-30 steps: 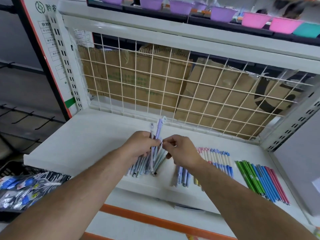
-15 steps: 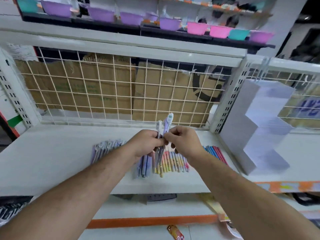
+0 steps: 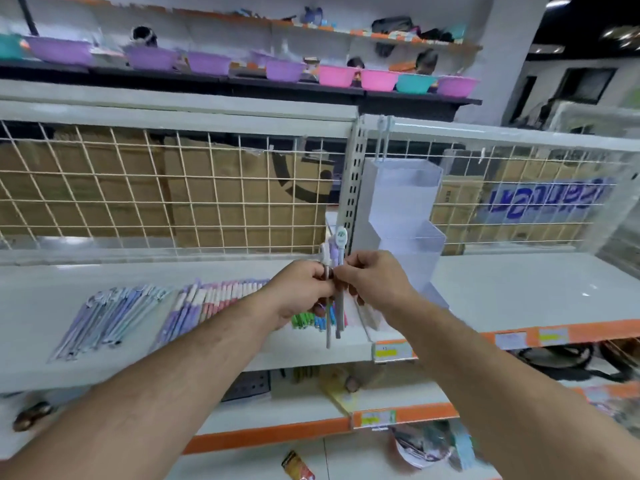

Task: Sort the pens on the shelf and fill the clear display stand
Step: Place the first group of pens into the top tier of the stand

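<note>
Head view: both my forearms are reaching forward, hands meeting just left of the clear display stand [image 3: 403, 209] and in front of its lower steps. My left hand [image 3: 301, 289] is gripping a small bunch of pens [image 3: 340, 237] upright, fingers curled round the shafts. My right hand [image 3: 374, 282] is pinching the same bunch from the other side. Caps are sticking up above my knuckles, tips are hanging below. Rows of pens [image 3: 207, 299] are lying flat on the shelf [image 3: 519, 289], left of the stand. Green pens [image 3: 303, 320] are showing under my left wrist.
</note>
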`<state>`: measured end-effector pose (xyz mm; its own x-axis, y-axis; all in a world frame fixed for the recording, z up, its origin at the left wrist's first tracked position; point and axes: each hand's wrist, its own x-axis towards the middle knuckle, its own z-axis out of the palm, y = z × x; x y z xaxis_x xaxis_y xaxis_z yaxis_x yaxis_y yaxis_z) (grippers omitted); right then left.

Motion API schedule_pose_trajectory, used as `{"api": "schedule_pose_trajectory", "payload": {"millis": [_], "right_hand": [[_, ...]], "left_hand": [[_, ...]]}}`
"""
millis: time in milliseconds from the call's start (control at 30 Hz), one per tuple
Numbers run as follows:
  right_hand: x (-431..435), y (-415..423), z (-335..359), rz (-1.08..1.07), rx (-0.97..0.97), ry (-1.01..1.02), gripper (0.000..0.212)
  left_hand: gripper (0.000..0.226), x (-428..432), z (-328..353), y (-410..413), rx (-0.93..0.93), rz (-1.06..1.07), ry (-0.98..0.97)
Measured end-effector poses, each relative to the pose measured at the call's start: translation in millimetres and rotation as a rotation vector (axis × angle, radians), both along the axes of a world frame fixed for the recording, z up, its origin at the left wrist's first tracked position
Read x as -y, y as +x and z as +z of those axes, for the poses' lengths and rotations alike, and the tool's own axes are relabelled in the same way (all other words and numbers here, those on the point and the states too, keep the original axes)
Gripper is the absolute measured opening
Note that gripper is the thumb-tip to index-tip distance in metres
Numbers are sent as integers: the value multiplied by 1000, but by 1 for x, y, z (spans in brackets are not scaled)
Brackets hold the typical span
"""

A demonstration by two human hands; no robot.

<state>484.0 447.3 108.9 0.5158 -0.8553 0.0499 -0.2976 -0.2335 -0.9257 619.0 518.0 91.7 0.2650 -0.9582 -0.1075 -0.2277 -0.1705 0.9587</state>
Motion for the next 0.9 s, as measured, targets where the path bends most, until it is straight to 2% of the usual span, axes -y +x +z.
{"api": "schedule_pose_trajectory", "payload": {"millis": [267,600,900], "right_hand": [[48,-56,8,2,-6,-35,10],[121,-44,34,-61,22,-58,12],[183,-41,76,-110,80,-136,7]], "left_hand": [[13,46,10,-55,-10,-5,-15],[7,131,36,-33,48,-69,-64],[13,181,62,-17,81,-17,-122]]}}
